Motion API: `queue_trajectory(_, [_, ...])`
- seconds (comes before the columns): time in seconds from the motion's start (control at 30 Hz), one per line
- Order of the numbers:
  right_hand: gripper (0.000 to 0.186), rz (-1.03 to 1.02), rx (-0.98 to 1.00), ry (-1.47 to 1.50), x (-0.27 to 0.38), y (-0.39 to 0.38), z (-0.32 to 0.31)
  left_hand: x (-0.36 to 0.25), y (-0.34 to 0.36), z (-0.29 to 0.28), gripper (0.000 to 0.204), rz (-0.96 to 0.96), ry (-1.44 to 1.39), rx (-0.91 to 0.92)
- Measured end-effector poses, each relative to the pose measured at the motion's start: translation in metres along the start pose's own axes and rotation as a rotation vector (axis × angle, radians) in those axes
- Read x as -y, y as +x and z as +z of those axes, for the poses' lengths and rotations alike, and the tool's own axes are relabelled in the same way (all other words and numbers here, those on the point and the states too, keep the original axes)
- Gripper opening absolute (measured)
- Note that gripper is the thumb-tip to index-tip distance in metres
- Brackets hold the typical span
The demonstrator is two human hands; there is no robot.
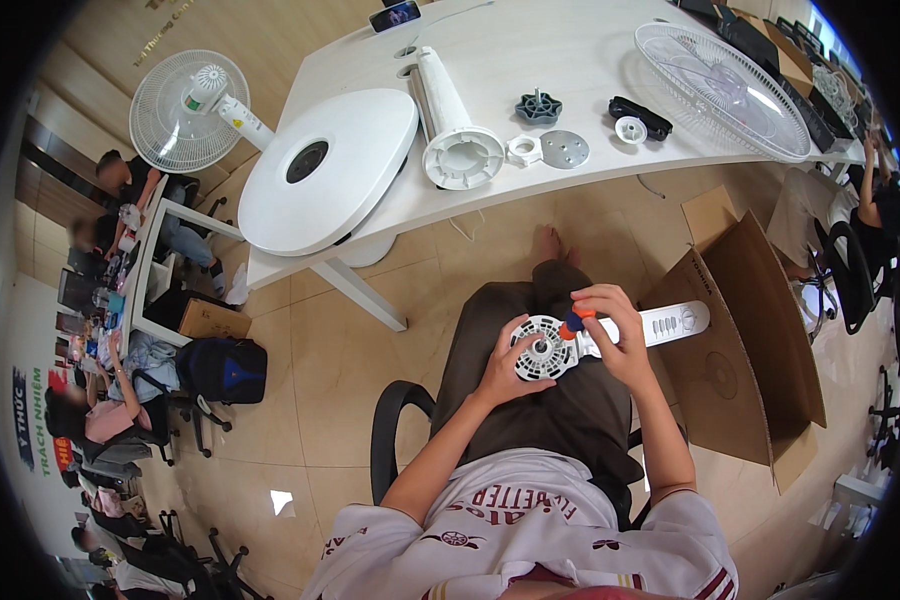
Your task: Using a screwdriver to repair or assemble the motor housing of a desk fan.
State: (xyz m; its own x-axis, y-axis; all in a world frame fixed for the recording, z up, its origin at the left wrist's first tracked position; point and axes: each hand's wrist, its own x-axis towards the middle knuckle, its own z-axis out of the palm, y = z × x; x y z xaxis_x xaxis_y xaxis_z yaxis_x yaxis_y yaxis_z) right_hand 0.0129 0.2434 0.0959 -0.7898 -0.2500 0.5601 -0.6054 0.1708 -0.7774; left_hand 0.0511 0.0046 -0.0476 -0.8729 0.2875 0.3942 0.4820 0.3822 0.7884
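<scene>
Centrally, a white fan motor unit point(538, 362) lies across the seated person's dark trousers point(490, 330), its flat arm point(682, 321) extending rightward. An open cardboard box point(705, 390) stands on the floor just beyond the arm's tip; in this view the arm overlaps the box's edge, and contact cannot be determined. The table point(560, 50) in front bears, from left to right, a broad base point(365, 170), a hollow column point(443, 90), a ring-shaped nut point(522, 151), a round plate point(567, 149), a lobed knob point(539, 107), a black part point(646, 117) with a small white cap point(630, 130) beside it, and a wire grille point(705, 85). An upright fan point(192, 108) is seen past the table's left end; a black backpack point(222, 370) sits farther left.

The left hand point(505, 370) is clamped around the near-left rim of the motor unit; the right hand point(618, 335) pinches an orange-and-blue tool point(575, 322) at the junction of unit and arm, hiding part of the latter. Note the slotted, radial face of the unit, apparently plastic, with a shaft at its centre; the smooth, rounded-square base with a dark disc; the perforated, metallic grey plate; and the grille's fine concentric mesh.
</scene>
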Motion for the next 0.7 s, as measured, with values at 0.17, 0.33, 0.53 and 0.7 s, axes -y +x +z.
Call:
queue_trajectory(0.17, [0.024, 0.039, -0.026, 0.08, -0.003, 0.0, 0.002, 0.0, 0.0, 0.0, 0.088, -0.009, -0.007, 0.0])
queue_trajectory(0.33, [0.026, 0.035, -0.047, 0.002, -0.009, -0.011, 0.002, -0.002, 0.001, 0.0, 0.087, -0.01, -0.01, 0.004])
queue_trajectory(0.53, [0.027, 0.045, -0.007, -0.002, -0.006, -0.003, -0.001, -0.001, -0.001, -0.001, 0.087, -0.015, -0.006, 0.003])
queue_trajectory(0.7, [0.029, 0.08, -0.017, 0.062, -0.004, -0.003, 0.001, -0.001, 0.0, -0.001, 0.087, -0.012, -0.006, 0.005])
